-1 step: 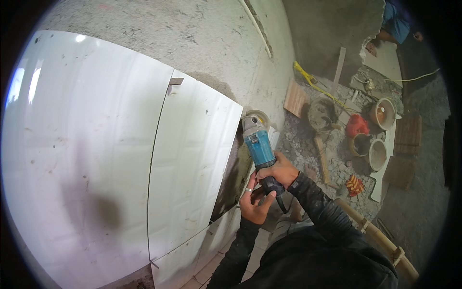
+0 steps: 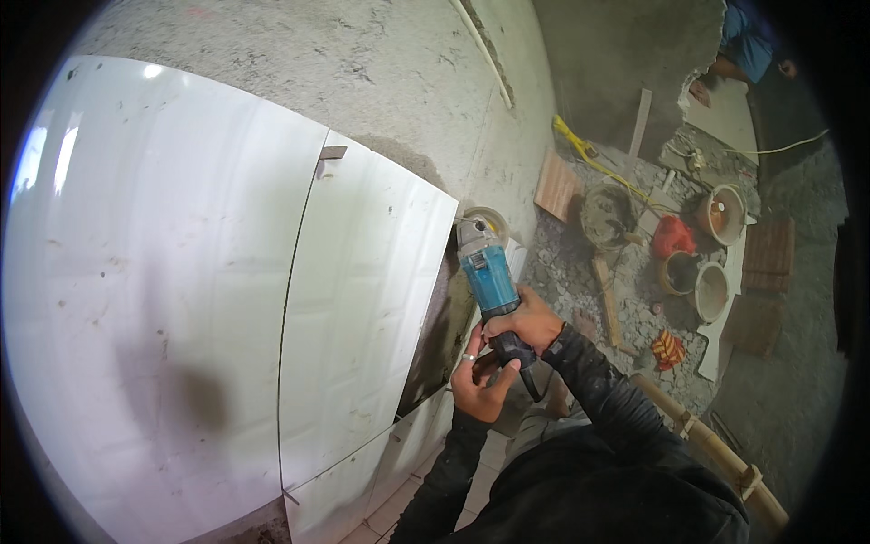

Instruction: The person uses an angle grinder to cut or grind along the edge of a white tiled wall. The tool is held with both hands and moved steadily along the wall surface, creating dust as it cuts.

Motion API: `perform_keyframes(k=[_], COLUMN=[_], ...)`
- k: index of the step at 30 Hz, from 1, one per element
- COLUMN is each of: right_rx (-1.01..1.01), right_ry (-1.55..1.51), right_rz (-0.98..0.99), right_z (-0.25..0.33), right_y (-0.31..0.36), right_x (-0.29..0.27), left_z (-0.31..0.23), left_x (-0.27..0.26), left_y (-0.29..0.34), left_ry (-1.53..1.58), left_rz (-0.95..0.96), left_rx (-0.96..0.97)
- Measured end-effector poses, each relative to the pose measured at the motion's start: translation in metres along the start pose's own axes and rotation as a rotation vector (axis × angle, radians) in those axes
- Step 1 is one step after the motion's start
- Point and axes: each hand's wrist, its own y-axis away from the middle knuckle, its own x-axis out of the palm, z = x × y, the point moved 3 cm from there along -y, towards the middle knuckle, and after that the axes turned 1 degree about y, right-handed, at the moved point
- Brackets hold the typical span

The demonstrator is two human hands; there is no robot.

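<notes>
A blue and black angle grinder [image 2: 490,276] is held between my two hands, its disc end pointing away from me at the upper corner of a gap beside the white wall tiles [image 2: 362,299]. My right hand [image 2: 529,323] wraps around the grinder's body from the right. My left hand [image 2: 480,385], with a ring on one finger, grips the black rear end from below. Part of the round disc [image 2: 489,220] shows beyond the metal head. Whether it touches the tile edge I cannot tell. A small brown spacer [image 2: 333,152] sits at the joint between two tiles.
Rubble covers the floor at right, with several buckets [image 2: 722,215], a red bag [image 2: 672,236], a wooden stick [image 2: 606,301] and a yellow strap [image 2: 580,145]. A bamboo pole [image 2: 716,453] runs by my right side. Another person [image 2: 745,45] is at the far right.
</notes>
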Motion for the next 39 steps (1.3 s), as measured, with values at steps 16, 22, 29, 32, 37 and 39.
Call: perform_keyframes(k=[16,22,29,32,37,39], right_rx=[0.032,0.102,0.052,0.062,0.041,0.05], right_ry=[0.043,0.113,0.083,0.045,-0.012,0.005], right_rz=[-0.012,-0.022,-0.002,0.026,0.019,-0.08], right_z=[-0.01,-0.02,-0.016,-0.018,-0.025,-0.025], right_y=[-0.003,-0.005,0.011,0.014,0.021,0.022], right_x=[-0.005,-0.004,0.004,0.004,-0.01,-0.022], left_z=[0.008,0.012,0.011,0.011,0.013,0.011], left_x=[-0.005,-0.007,-0.007,-0.007,0.005,0.015], left_y=[0.002,0.01,0.02,0.025,0.026,0.02], left_ry=[-0.029,-0.008,-0.002,-0.012,-0.004,-0.001], left_rz=[0.007,0.0,-0.026,-0.027,0.013,0.065], left_rx=[-0.016,-0.028,-0.011,-0.022,-0.041,-0.016])
